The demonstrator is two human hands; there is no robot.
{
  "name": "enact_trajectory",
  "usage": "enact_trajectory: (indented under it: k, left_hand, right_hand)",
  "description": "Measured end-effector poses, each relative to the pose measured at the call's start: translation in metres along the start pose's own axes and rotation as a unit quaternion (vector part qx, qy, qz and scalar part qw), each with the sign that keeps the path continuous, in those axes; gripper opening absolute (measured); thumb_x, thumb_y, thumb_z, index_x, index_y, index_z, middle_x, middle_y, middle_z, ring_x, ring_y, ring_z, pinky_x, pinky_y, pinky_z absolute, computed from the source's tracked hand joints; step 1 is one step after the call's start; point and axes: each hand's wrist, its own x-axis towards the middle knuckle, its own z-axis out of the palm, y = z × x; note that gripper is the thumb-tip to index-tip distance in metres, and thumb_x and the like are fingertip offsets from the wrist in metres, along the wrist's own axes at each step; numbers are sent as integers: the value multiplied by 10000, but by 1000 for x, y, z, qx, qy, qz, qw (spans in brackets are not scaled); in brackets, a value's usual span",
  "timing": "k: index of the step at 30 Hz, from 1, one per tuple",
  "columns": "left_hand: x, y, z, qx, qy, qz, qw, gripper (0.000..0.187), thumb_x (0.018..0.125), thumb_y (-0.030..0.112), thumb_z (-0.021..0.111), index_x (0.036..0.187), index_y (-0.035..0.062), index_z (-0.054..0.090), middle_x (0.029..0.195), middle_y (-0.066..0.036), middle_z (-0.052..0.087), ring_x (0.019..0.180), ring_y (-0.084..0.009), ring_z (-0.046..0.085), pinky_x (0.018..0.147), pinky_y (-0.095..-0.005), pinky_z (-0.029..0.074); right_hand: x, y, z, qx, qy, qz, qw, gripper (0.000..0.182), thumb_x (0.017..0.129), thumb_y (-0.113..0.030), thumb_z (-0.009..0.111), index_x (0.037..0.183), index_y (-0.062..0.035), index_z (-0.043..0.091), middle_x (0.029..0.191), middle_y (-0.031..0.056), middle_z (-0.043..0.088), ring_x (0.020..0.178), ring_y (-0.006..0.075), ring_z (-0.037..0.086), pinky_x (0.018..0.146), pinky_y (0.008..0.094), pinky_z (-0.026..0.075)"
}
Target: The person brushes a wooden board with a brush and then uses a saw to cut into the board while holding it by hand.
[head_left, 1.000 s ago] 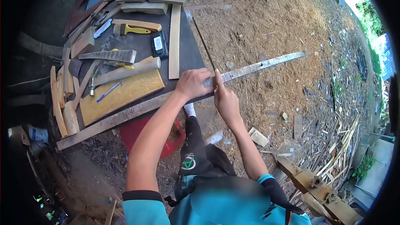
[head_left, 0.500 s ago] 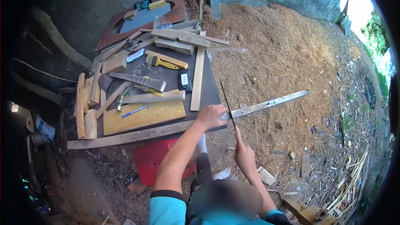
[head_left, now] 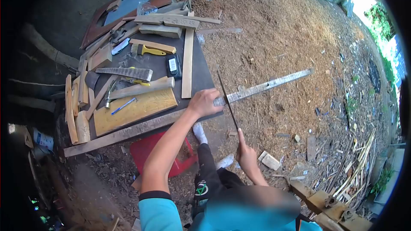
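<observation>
My left hand is closed over a long, narrow wooden strip at the table's near right corner. The strip lies along the table's front edge and sticks out past it to the right. In my right hand is a handsaw, its grip hidden by the fingers and one finger stretched along it. The thin dark saw blade, seen almost edge-on, crosses the strip just right of my left hand.
On the dark table lie a yellow-handled brush, a black box, a hammer, a blue pen and several wood pieces. A red plastic stool stands beneath. Wood shavings cover the ground to the right.
The saw has been drawn back toward me, so more blade shows between the strip and my right hand. My left hand keeps its place on the strip. The whole view has shifted.
</observation>
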Motion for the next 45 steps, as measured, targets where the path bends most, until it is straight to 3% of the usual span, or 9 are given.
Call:
enact_trajectory:
  k: [3, 14, 21, 26, 29, 34, 37, 42, 45]
  left_hand:
    - [-2, 5, 0, -4, -32, -19, 999, 325, 618, 296, 701, 737, 28, 561, 773, -116, 590, 750, -300, 607, 666, -380, 502]
    - [1, 4, 1, -14, -31, -8, 999, 312, 609, 280, 706, 726, 20, 579, 739, -132, 580, 707, -311, 598, 635, -387, 496]
    - [-5, 5, 7, -15, -31, -8, 999, 331, 615, 290, 708, 710, 8, 563, 754, -131, 582, 718, -304, 605, 641, -374, 500]
    - [6, -2, -2, 12, -15, 2, 1000, 325, 618, 279, 709, 716, 8, 559, 741, -125, 573, 717, -305, 598, 638, -379, 494]
    - [-1, 7, 4, -19, -25, -17, 999, 318, 612, 271, 720, 700, 11, 558, 722, -118, 568, 695, -309, 592, 619, -383, 481]
    - [7, -5, -2, -18, 1, -1, 1000, 304, 598, 249, 735, 675, 6, 568, 702, -116, 568, 665, -296, 591, 596, -373, 468]
    - [2, -3, 5, -29, -12, -2, 999, 310, 592, 250, 744, 691, 3, 585, 703, -126, 567, 664, -298, 592, 604, -372, 471]
    - [0, -5, 3, -45, -8, 14, 999, 317, 591, 251, 744, 695, -4, 585, 698, -133, 561, 669, -305, 588, 602, -378, 469]
    - [-1, -6, 3, -37, -12, 18, 999, 321, 599, 255, 741, 702, -7, 587, 718, -135, 566, 685, -319, 588, 605, -378, 474]
  right_hand:
    - [91, -14, 15, -17, 72, -90, 993, 751, 717, 89, 458, 1404, -86, 209, 605, 203, 556, 450, 306, 525, 461, 400, 424]
    - [41, -2, 16, -30, 13, -19, 999, 813, 698, 58, 483, 1419, -138, 163, 628, 188, 563, 502, 326, 561, 454, 431, 433]
    - [85, 3, 31, -7, 102, -110, 989, 763, 712, 42, 493, 1405, -128, 222, 688, 181, 579, 515, 304, 570, 459, 420, 441]
    - [24, -4, 20, -39, -33, 6, 999, 760, 711, 23, 491, 1402, -112, 208, 597, 178, 549, 504, 304, 561, 474, 423, 437]
    - [96, -9, 20, -36, 79, -101, 991, 761, 708, 84, 461, 1405, -77, 199, 577, 178, 513, 462, 283, 527, 455, 390, 426]
    - [30, 17, 17, -46, -26, -39, 998, 722, 729, 97, 460, 1390, -44, 206, 626, 187, 540, 546, 324, 554, 490, 399, 440]
    - [87, 47, 57, -24, 136, -198, 970, 749, 695, 70, 499, 1385, -107, 268, 670, 131, 563, 546, 271, 564, 470, 363, 444]
    - [-2, 68, 94, -9, 133, -117, 984, 676, 708, 76, 506, 1349, -13, 310, 685, 144, 555, 568, 256, 575, 477, 343, 448]
    - [52, 41, 65, -5, 107, -128, 986, 707, 694, 72, 509, 1361, -25, 295, 681, 156, 550, 558, 267, 557, 489, 363, 442]
